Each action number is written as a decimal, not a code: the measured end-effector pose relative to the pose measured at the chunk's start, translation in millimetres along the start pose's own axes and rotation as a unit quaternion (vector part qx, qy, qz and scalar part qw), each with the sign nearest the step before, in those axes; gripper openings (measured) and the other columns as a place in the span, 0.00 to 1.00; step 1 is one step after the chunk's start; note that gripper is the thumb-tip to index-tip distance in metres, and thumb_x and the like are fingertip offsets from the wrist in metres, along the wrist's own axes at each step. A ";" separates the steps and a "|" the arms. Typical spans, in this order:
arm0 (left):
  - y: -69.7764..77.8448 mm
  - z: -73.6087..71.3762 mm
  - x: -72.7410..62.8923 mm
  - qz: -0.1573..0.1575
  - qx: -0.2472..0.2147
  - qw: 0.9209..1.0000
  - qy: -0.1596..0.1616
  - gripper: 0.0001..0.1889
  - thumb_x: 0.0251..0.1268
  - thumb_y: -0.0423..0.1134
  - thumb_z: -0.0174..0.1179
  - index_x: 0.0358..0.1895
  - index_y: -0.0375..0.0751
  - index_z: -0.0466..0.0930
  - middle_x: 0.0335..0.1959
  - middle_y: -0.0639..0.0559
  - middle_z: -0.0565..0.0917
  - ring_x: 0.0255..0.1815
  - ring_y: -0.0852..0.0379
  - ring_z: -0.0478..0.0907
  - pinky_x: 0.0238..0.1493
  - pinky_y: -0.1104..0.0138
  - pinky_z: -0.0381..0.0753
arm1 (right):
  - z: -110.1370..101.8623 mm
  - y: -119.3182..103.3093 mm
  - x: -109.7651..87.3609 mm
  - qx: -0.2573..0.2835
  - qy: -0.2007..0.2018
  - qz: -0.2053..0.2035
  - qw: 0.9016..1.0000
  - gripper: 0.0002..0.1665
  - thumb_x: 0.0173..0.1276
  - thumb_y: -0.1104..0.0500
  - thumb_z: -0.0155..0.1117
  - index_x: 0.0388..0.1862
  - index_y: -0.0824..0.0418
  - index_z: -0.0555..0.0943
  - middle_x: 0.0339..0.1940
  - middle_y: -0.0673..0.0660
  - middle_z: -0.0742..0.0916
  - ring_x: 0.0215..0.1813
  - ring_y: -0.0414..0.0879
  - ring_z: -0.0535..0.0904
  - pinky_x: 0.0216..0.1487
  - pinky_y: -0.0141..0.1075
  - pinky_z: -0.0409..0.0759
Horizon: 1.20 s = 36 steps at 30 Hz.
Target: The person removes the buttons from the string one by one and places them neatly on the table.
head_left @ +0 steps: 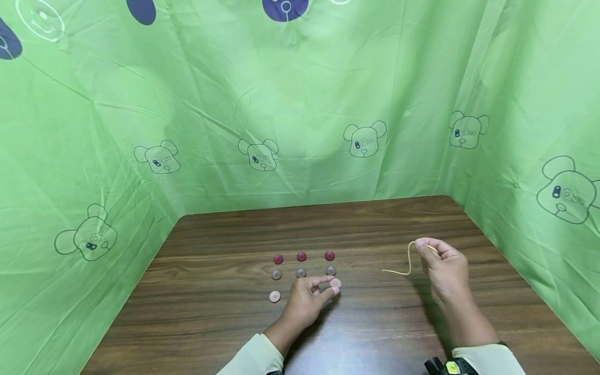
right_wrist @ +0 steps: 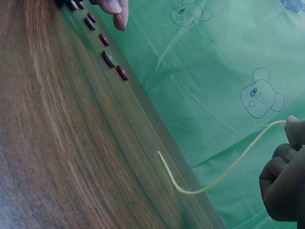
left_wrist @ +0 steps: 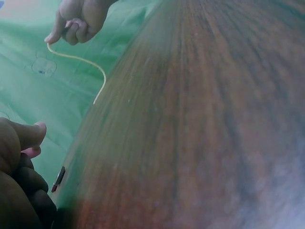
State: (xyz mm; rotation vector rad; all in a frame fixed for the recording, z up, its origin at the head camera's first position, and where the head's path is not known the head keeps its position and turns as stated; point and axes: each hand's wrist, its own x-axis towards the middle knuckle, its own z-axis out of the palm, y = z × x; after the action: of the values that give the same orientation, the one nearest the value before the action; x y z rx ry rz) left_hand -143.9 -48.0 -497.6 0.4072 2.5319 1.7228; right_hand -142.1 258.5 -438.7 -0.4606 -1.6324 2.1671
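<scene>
My left hand (head_left: 303,303) pinches a pale pink button (head_left: 335,283) between thumb and index finger, just in front of the right-hand grey button (head_left: 330,271). In the right wrist view that pink button (right_wrist: 120,22) shows edge-on, raised above the tabletop. Off to the right, my right hand (head_left: 447,270) grips a thin yellow cord (head_left: 409,262) between thumb and fingertips. The cord droops in a curve, its free end pointing left toward the buttons. Another pink button (head_left: 274,296) lies flat to the left of my left hand.
Behind the left hand, three dark red buttons (head_left: 301,257) form a row, with three grey buttons in a row nearer me, including the middle one (head_left: 301,272). A brown wood-grain table (head_left: 211,312) carries everything. Green curtains (head_left: 309,104) with bear prints enclose its back and sides.
</scene>
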 end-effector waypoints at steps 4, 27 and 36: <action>1.6 0.4 -0.2 -0.004 0.005 1.000 0.003 0.17 0.68 0.39 0.77 0.57 0.39 0.92 0.10 0.64 0.62 0.11 0.74 0.55 0.14 0.77 0.56 | -0.2 -0.6 0.0 -0.009 0.003 0.008 1.000 0.13 0.76 0.65 0.73 0.29 0.53 0.89 0.17 0.42 0.74 0.19 0.35 0.68 0.21 0.26 0.64; 7.6 6.9 -8.8 -0.020 0.049 0.998 0.037 0.17 0.66 0.35 0.77 0.56 0.35 0.92 0.08 0.67 0.64 0.11 0.73 0.58 0.15 0.77 0.59 | -1.5 -2.6 1.0 -0.044 -0.008 0.023 0.999 0.14 0.76 0.64 0.73 0.29 0.50 0.90 0.18 0.43 0.78 0.21 0.36 0.68 0.25 0.28 0.69; 7.8 7.5 -8.1 -0.033 0.087 0.995 0.042 0.16 0.66 0.39 0.77 0.54 0.39 0.93 0.15 0.58 0.81 0.18 0.69 0.72 0.26 0.68 0.80 | -2.8 -1.4 1.4 -0.064 -0.005 0.031 0.997 0.15 0.76 0.63 0.74 0.28 0.47 0.90 0.18 0.42 0.78 0.23 0.35 0.71 0.27 0.28 0.73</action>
State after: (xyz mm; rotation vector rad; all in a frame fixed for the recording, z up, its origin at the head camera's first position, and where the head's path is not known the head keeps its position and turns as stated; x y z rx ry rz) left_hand -133.2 -40.4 -494.2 0.2617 2.7333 1.5336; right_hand -141.8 261.8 -438.2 -0.5452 -1.7917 2.1207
